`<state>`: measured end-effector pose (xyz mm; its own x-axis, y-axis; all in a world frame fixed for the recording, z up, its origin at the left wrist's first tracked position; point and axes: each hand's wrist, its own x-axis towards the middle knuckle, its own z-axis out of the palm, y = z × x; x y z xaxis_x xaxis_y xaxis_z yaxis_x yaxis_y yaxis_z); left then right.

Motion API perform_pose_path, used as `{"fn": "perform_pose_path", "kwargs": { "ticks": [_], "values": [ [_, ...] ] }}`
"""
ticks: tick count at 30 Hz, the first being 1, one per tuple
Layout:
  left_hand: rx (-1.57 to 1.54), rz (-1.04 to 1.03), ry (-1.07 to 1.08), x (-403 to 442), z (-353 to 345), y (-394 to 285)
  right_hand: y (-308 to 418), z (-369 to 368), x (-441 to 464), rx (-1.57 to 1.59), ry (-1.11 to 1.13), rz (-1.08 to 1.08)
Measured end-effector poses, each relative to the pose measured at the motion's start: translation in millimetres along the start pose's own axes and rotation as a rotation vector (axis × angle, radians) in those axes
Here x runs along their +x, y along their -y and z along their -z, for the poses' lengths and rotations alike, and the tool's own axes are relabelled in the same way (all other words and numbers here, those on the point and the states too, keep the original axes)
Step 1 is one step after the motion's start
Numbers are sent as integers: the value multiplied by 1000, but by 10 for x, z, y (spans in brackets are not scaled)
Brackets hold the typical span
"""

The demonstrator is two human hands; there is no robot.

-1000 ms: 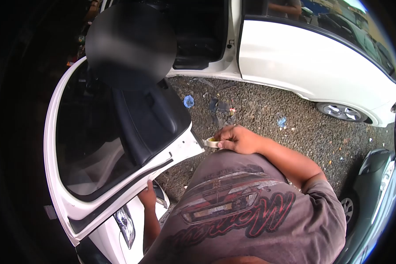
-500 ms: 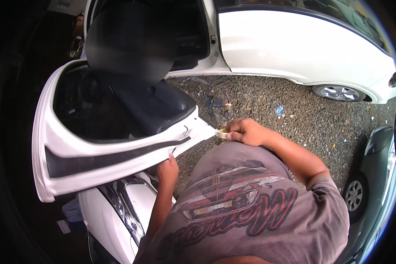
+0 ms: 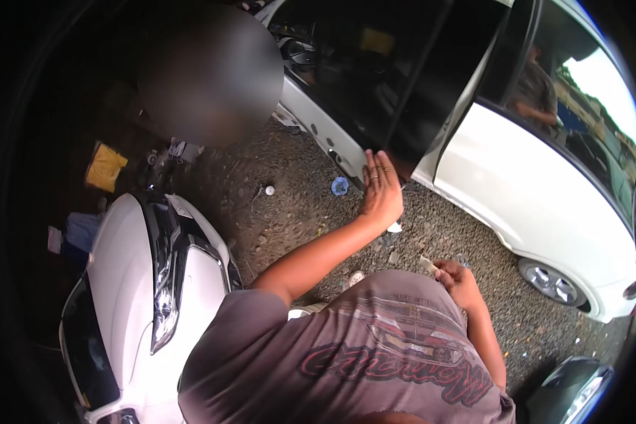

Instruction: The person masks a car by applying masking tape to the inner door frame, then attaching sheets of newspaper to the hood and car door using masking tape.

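My left hand (image 3: 382, 189) reaches out with its fingers straight and close together, laid against the lower edge of the white car door (image 3: 305, 106) with its dark window. Nothing is gripped in it. Near my belly, at the right, my right hand (image 3: 456, 282) is closed on a roll of pale tape (image 3: 427, 265), only part of which shows. The door stands near the white car body (image 3: 530, 173); whether it is fully closed cannot be made out.
A white car front with a headlight (image 3: 166, 297) is at the left. Behind it lie a yellow item (image 3: 106, 167) and a blue cloth (image 3: 83, 230). On the gravel is a crumpled blue piece (image 3: 340, 186). A dark green car (image 3: 569, 385) stands at lower right. A blurred disc covers the upper left.
The door has swung away from me towards the white car. My left hand has left its near edge and now rests flat on it further forward. My right hand, still with the tape, sits lower and further right.
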<state>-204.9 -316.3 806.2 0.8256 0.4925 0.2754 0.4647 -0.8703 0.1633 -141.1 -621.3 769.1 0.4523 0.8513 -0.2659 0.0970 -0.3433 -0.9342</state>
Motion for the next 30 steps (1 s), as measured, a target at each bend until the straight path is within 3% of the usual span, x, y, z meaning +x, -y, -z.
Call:
{"fn": "perform_pose_path", "kwargs": {
  "ticks": [13,16,21,23,27,30],
  "values": [
    [126,-17,-128,951,-503,-475,-71,46,-133,-5,-35,-22],
    [49,-3,-72,1110,-535,-562,-133,37,-193,64,-83,-107],
    [35,13,-26,1368,-614,-645,-182,43,-265,19,-115,-22],
    [89,-5,-73,1519,-815,-591,-145,20,-304,156,-148,-120],
    [152,-29,59,1600,-511,-751,-459,-38,-372,139,-235,-37],
    [170,-24,1,1711,-698,-741,-513,-73,-405,56,-254,7]
  ]
}}
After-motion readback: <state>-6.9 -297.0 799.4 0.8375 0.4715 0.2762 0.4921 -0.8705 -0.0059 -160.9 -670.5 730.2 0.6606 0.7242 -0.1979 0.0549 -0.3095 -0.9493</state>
